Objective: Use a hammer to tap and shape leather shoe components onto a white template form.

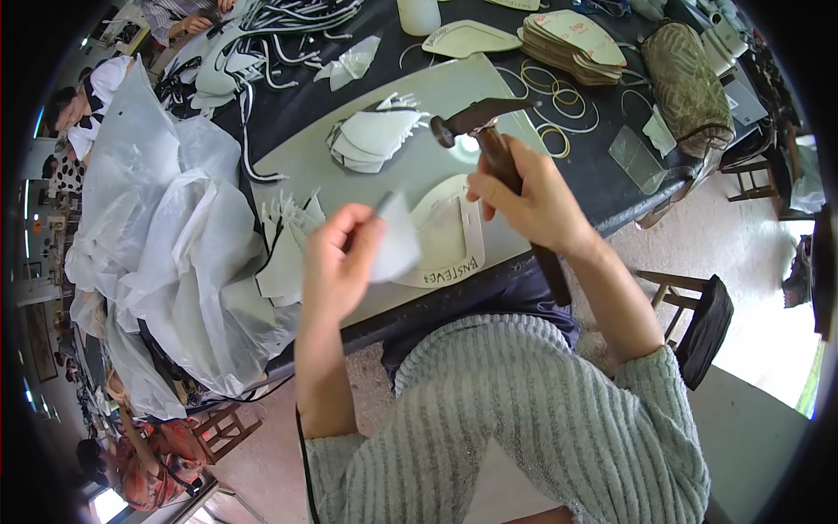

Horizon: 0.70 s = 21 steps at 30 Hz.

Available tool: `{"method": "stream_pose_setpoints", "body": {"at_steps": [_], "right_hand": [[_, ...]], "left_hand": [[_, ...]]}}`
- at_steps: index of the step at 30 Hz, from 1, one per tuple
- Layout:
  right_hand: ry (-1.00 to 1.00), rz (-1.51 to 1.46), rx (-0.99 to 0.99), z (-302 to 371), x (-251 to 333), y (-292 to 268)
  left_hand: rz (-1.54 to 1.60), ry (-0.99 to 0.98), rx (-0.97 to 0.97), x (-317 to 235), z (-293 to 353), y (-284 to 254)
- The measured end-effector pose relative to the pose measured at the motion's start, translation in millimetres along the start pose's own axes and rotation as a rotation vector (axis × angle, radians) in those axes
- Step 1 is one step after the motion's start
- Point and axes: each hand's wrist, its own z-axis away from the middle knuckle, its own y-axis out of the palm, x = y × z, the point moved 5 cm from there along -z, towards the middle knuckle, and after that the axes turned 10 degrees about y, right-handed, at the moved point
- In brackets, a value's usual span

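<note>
In my right hand is a hammer, its handle gripped and its dark head raised over the grey work board. My left hand pinches a small white flat piece, slightly blurred, with a dark strip along its upper edge. Beneath and between the hands lies a cream template with a curved outline and handwriting on its rim. Beyond it sits a fanned pile of white cut pieces with fringed ends. Left of my left hand is another pile of white fringed pieces.
Crumpled translucent plastic covers the table's left side. At the back are black-and-white straps, a white container and stacked templates. Loose rings and a patterned rolled bundle lie right. A stool stands right; other people sit left.
</note>
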Motion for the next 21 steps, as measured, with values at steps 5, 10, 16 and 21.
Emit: {"method": "stream_pose_setpoints", "body": {"at_steps": [5, 10, 16, 21], "right_hand": [[0.230, 0.066, 0.116, 11.8, -43.7, -5.0], [0.186, 0.172, 0.049, -5.9, -42.6, -1.6], [0.178, 0.324, 0.097, -5.1, -33.0, 7.3], [0.048, 0.488, 0.091, -9.1, -29.1, 18.1]], "left_hand": [[-0.069, 0.049, 0.015, 21.8, -9.5, -4.2], [-0.064, 0.045, 0.197, 21.0, -33.4, 37.2], [-0.071, -0.088, 0.171, 20.7, -24.4, 42.0], [-0.145, -0.112, 0.109, 14.2, -16.6, 46.9]]}}
